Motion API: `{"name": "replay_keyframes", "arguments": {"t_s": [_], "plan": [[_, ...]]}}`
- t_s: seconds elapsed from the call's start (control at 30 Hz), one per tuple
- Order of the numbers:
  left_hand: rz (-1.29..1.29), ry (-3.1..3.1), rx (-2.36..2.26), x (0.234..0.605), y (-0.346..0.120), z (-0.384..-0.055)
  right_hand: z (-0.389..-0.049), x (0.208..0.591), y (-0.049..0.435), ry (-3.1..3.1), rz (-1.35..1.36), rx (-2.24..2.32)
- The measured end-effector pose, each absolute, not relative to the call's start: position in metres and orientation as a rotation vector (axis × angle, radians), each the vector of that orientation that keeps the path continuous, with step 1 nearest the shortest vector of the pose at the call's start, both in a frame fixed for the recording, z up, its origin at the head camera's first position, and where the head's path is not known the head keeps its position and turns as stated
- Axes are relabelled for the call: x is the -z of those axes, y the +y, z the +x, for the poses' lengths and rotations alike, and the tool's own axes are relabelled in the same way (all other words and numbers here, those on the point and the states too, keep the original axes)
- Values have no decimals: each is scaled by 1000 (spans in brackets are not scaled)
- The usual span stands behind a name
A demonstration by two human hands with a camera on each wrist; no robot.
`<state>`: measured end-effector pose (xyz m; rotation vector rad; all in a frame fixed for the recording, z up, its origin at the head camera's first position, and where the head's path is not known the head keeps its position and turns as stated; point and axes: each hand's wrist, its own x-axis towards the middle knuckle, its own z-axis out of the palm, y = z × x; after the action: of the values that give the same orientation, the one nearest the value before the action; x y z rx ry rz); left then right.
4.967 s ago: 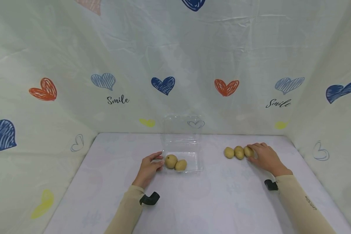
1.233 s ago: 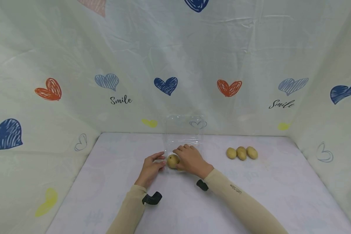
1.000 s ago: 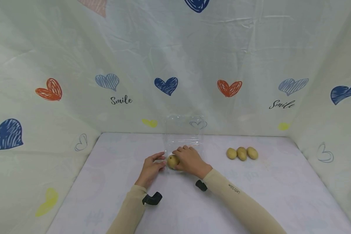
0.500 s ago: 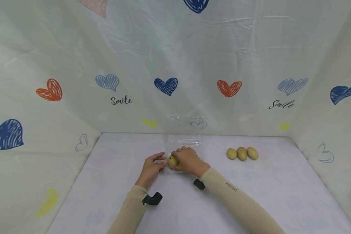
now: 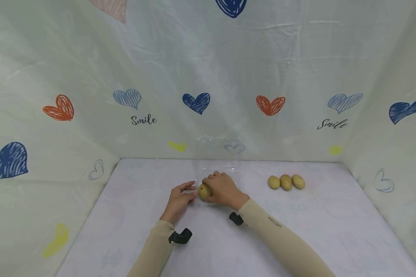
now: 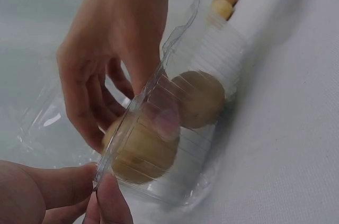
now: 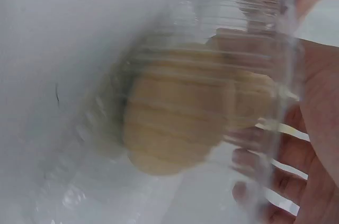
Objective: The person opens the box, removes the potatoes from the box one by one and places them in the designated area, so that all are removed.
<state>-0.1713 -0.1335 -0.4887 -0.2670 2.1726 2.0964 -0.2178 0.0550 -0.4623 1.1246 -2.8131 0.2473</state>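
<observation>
A clear plastic clamshell box stands on the table with its lid raised at the back. My left hand pinches the box's left rim between thumb and fingers, as the left wrist view shows. My right hand reaches inside from above, its fingers and thumb around the round yellow-brown potato at the left end. A second potato lies beside it in the box, hidden under the right hand in the head view. Through the ribbed wall, the right wrist view shows a potato blurred.
Three more potatoes lie in a row on the white table, to the right of the box. A pale curtain printed with hearts encloses the back and sides. A black wrist camera sits at the left sleeve.
Since the oldest frame, my right hand has moved left from the potato row into the box. Within the last second it has shifted slightly left around the potato. My left hand stays at the rim.
</observation>
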Motion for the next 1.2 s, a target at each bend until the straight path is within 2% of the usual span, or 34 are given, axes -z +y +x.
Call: {"name": "replay_keyframes", "arguments": {"t_s": [0.73, 1.2], "plan": [[-315, 2198, -2059, 488, -133, -173, -201, 424, 115, -2679, 986, -331], [-315, 2194, -2064, 488, -132, -173, -192, 421, 172, -2660, 818, -419]]}}
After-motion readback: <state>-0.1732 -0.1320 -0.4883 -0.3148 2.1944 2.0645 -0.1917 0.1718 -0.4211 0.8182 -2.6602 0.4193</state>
